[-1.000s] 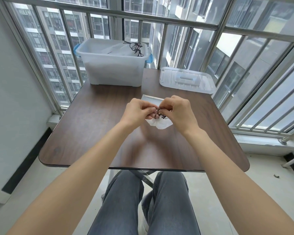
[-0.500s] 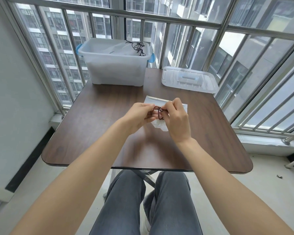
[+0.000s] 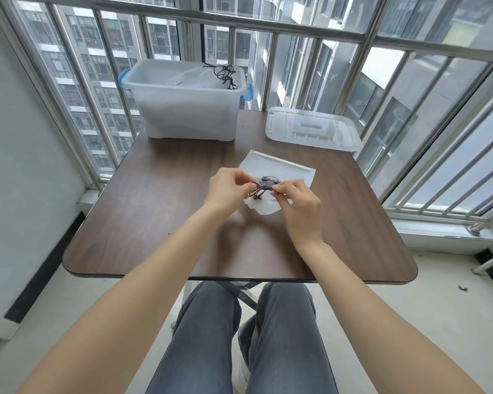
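— Toward the back left of the worktop (image 3: 154, 211), what stands there?

— A clear storage bin (image 3: 185, 115) with blue latches, open on top. A tangle of dark cords (image 3: 225, 75) hangs at its far right rim.

— And nearer the middle?

— The left hand (image 3: 227, 190) is raised just above the worktop. Its grip pinches one end of a small bundle of dark elastic loops (image 3: 260, 191) between thumb and fingertips.

— Where is the bundle?

— Between both hands, over a white pouch (image 3: 285, 169) that lies flat on the worktop. A dark clump (image 3: 269, 179) shows just behind the bundle. I cannot tell whether it is on or in the pouch.

— The other side?

— The right hand (image 3: 298, 209) pinches the bundle's opposite end, fingers curled. Farther right and back, a clear lid (image 3: 310, 129) lies flat near the worktop's corner, well apart from the hands.
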Available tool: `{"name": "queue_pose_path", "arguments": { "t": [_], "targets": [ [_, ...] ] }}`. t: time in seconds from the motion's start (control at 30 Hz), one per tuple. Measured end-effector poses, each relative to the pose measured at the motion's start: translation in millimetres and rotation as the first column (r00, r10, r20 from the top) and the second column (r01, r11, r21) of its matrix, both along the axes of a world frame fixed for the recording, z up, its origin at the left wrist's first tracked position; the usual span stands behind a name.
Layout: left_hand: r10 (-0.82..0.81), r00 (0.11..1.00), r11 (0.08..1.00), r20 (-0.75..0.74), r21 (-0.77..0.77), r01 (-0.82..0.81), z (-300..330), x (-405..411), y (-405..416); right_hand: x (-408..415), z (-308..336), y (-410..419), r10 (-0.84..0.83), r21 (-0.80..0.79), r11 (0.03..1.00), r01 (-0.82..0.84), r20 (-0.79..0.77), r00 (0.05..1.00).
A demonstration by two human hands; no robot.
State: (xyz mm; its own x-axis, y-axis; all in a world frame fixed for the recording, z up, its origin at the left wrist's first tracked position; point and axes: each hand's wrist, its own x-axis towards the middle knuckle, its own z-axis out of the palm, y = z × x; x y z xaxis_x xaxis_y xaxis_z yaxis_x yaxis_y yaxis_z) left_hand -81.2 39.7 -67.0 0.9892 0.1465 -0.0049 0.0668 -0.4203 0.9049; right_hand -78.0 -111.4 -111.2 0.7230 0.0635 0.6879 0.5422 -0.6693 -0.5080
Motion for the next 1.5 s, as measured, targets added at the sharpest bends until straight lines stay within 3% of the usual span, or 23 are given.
{"name": "queue_pose_path", "arguments": {
  "t": [0.27,0.63,0.97,1.03,1.1,1.2,1.3,1.4,1.5],
  "targets": [
    [0.105,0.992,0.967,0.072,0.227,-0.119,-0.5,-9.3,5.7,-2.7,2.3,-7.7,-0.114,-0.059,0.992,0.108,-0.127,0.985],
    [0.239,0.971,0.940,0.008,0.248,-0.233,-0.5,-10.2,13.1,-4.5,5.9,0.2,-0.221,0.007,0.974,0.226,-0.196,0.956],
    [0.232,0.973,0.961,-0.016,0.161,-0.226,-6.4,-4.2,18.0,-1.7,14.3,-4.8,-0.171,0.090,0.973,0.211,-0.326,0.930],
    [0.180,0.983,0.979,-0.046,0.103,-0.175,-7.4,-1.2,20.3,-2.0,15.8,1.1,-0.157,-0.004,0.986,0.165,-0.346,0.925],
    [0.090,0.994,0.995,-0.062,0.060,-0.086,-8.3,1.8,20.7,-1.6,18.5,11.5,-0.200,-0.228,0.965,0.130,-0.317,0.927],
    [-0.021,0.998,1.000,-0.054,-0.014,0.020,-7.8,4.0,20.7,5.0,22.3,24.5,-0.261,-0.545,0.837,0.041,-0.332,0.906],
    [-0.088,0.995,0.994,-0.037,-0.064,0.085,-1.5,2.9,21.1,13.4,29.6,28.1,-0.312,-0.643,0.766,0.009,-0.360,0.879],
    [-0.077,0.995,0.989,-0.059,-0.134,0.069,6.8,3.4,18.8,15.7,42.9,27.7,-0.228,-0.517,0.856,-0.025,-0.420,0.879],
    [-0.023,1.000,1.000,0.004,0.013,0.023,16.2,13.1,25.3,14.7,71.3,24.6,-0.032,-0.185,0.980,-0.071,-0.500,0.866]
  ]
}}
